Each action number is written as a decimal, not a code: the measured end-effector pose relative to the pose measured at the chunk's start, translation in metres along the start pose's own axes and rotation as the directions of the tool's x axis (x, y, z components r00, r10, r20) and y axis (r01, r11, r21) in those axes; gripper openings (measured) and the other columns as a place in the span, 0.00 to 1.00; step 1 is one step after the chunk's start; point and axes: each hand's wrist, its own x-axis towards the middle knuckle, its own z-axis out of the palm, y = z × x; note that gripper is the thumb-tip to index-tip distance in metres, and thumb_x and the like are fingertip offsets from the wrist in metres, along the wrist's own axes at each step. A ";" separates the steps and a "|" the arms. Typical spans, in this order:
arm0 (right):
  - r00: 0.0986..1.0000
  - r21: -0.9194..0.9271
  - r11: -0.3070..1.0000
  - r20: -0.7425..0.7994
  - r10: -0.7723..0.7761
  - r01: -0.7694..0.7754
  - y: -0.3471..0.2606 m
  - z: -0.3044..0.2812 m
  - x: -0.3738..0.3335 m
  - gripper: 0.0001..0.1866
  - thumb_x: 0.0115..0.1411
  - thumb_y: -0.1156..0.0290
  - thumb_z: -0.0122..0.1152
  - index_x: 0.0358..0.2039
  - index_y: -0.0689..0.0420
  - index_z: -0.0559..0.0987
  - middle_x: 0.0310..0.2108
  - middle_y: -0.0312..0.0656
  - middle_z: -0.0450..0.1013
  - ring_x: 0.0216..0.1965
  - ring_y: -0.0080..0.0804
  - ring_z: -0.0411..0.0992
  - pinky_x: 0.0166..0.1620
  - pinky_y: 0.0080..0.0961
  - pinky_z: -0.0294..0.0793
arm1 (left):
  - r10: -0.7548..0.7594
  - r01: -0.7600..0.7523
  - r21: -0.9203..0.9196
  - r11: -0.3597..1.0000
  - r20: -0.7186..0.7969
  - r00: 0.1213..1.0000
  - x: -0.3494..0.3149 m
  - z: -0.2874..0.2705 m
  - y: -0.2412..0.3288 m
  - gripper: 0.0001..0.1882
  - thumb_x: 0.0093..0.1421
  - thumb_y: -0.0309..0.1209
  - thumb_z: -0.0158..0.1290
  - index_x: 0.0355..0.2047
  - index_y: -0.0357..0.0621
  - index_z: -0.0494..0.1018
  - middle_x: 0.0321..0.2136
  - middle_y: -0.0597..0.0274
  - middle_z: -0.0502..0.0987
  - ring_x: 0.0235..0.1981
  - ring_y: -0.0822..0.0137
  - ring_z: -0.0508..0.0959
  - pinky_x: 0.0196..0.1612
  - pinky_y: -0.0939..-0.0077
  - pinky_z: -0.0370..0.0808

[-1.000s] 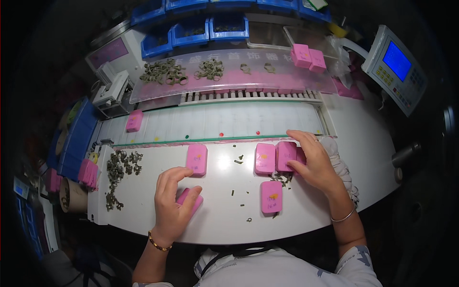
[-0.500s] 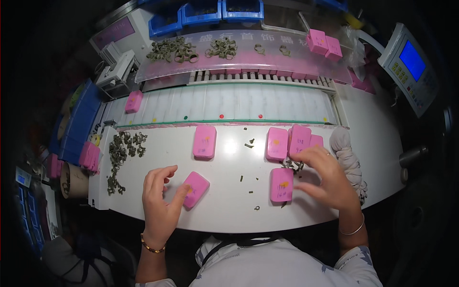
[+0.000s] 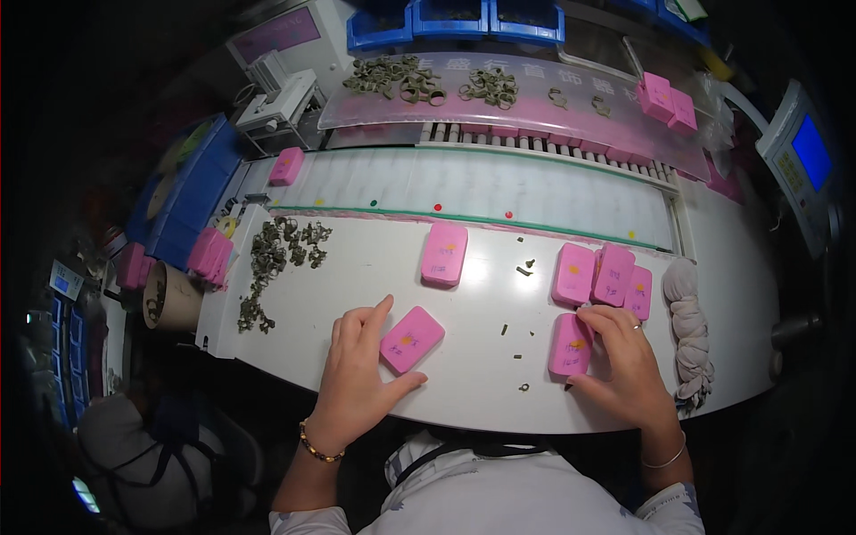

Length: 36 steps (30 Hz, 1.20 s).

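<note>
And there was the right hand [image 3: 624,366], curved about the right block [image 3: 569,344], on the near side of the belt [image 3: 473,194], toward the belt's right half! Fingers sat at the block's far corner, thumb by its near end, the grip half closed; whether it truly squeezed, I couldn't tell. Over to the left hand [image 3: 357,379]: spread wide, thumb well away from forefinger, beside the tilted block [image 3: 413,340], near side of the belt, left of its middle. No firm hold there (a light touch at the edge was hard to rule out).

How would these blocks have handled? Light, I judged, firm with perhaps a little give, smooth enough to skid on the table [image 3: 464,374], and hardly fragile. The long sides looked the best hold, fingers one side, thumb opposite, clear of the marked top.

Closer to the belt stood the upright block [image 3: 443,254]; by the belt's left end, near side, sprawled the scraps [image 3: 259,267], and by its right end, the cloth [image 3: 687,325]!
</note>
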 end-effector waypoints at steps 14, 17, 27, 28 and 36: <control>0.994 0.515 0.856 -0.107 0.022 0.037 -0.036 0.020 0.014 0.32 0.46 0.70 0.76 0.51 0.60 0.73 0.50 0.48 0.70 0.44 0.39 0.71 0.43 0.32 0.71 | 0.186 -0.255 -0.511 0.821 -0.183 0.965 0.025 0.051 0.060 0.39 0.44 0.25 0.70 0.59 0.37 0.68 0.43 0.55 0.66 0.43 0.64 0.71 0.45 0.74 0.73; 0.976 0.477 0.863 -0.208 -0.072 0.165 -0.037 0.040 0.015 0.26 0.49 0.73 0.74 0.48 0.60 0.73 0.45 0.44 0.72 0.39 0.34 0.71 0.36 0.26 0.71 | 0.287 -0.372 -0.392 0.841 -0.259 0.922 0.024 0.058 0.065 0.41 0.41 0.23 0.68 0.59 0.42 0.68 0.41 0.55 0.64 0.36 0.61 0.71 0.35 0.70 0.72; 0.996 0.800 0.598 -0.018 0.089 -0.040 -0.030 0.032 0.013 0.26 0.46 0.72 0.77 0.46 0.60 0.74 0.41 0.39 0.71 0.35 0.29 0.70 0.36 0.21 0.72 | 0.338 -0.297 -0.738 0.606 -0.099 0.936 0.023 0.060 0.072 0.42 0.45 0.23 0.65 0.63 0.38 0.63 0.44 0.52 0.66 0.45 0.56 0.72 0.45 0.67 0.73; 0.999 0.798 0.601 0.007 0.048 -0.034 -0.028 0.030 0.013 0.28 0.45 0.70 0.78 0.46 0.59 0.75 0.42 0.39 0.71 0.36 0.29 0.70 0.37 0.21 0.72 | 0.332 -0.266 -0.755 0.599 -0.068 0.941 0.022 0.057 0.074 0.42 0.46 0.23 0.64 0.64 0.38 0.62 0.44 0.52 0.66 0.45 0.56 0.72 0.46 0.67 0.74; 0.985 0.587 0.802 0.037 -0.169 0.116 -0.021 0.009 0.016 0.31 0.47 0.69 0.77 0.51 0.58 0.74 0.46 0.42 0.72 0.44 0.33 0.71 0.43 0.26 0.75 | 0.434 -0.211 -0.704 0.679 0.153 0.888 0.029 0.044 0.066 0.42 0.51 0.26 0.67 0.65 0.36 0.61 0.45 0.57 0.68 0.47 0.64 0.73 0.52 0.72 0.73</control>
